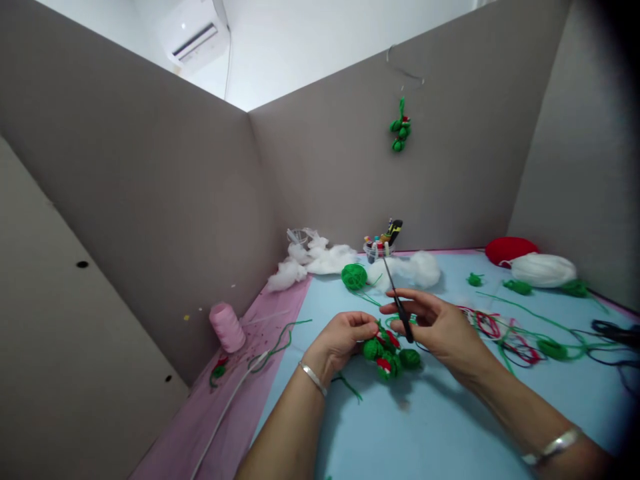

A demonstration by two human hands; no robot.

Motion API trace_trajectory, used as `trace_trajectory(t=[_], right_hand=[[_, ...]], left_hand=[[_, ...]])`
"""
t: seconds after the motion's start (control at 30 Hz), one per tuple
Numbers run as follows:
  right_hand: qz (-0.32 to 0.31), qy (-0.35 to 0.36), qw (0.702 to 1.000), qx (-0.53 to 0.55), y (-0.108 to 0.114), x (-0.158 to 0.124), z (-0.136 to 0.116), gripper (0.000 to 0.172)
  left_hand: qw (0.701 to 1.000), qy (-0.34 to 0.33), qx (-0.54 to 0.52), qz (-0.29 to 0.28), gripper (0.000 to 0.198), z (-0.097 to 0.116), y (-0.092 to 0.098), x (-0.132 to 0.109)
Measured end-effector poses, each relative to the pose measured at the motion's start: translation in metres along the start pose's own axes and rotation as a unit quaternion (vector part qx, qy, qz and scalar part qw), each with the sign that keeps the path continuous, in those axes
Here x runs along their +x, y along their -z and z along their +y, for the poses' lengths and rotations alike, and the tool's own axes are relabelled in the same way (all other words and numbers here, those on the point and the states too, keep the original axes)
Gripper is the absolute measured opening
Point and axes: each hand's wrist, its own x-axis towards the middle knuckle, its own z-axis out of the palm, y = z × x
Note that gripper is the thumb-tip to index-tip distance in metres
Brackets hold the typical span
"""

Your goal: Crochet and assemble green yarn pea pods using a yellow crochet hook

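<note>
Yarn cluster [393, 365], lumpy green with red patches, is pinched in the left hand [341, 339] over a pale-blue surface [400, 440]; the right hand [440, 330] grips a black-handled pointed tool [403, 319]. Grey partitions [340, 167] enclose it. A clear container [368, 252] holds a black-and-yellow implement [395, 231].

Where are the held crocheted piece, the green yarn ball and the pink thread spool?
Held crocheted piece [391, 362], head view: near its middle.
Green yarn ball [354, 276], head view: centre of its front.
Pink thread spool [227, 328], head view: middle of its side.
</note>
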Motion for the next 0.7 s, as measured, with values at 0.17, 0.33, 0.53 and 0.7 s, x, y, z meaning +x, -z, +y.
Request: trace_trajectory(t=[0.17,0.33,0.53,0.7], right_hand=[[-0.015,-0.004,1.0,-0.009,-0.007,-0.002,0.003,0.049],[0.0,-0.005,1.0,0.029,-0.003,0.001,0.008,0.05],[0.011,-0.013,0.998,0.065,0.004,0.003,0.01,0.056],[-0.003,-0.018,0.998,0.067,0.003,0.003,0.011,0.058]], left_hand=[[1.0,-0.001,0.011,-0.009,0.051,-0.001,-0.001,0.001],[1.0,-0.002,0.016,-0.01,0.052,0.001,-0.002,0.0],[0.999,-0.017,0.04,-0.024,0.047,0.003,-0.004,-0.003],[0.996,-0.046,0.073,-0.02,0.044,0.002,-0.007,-0.002]])
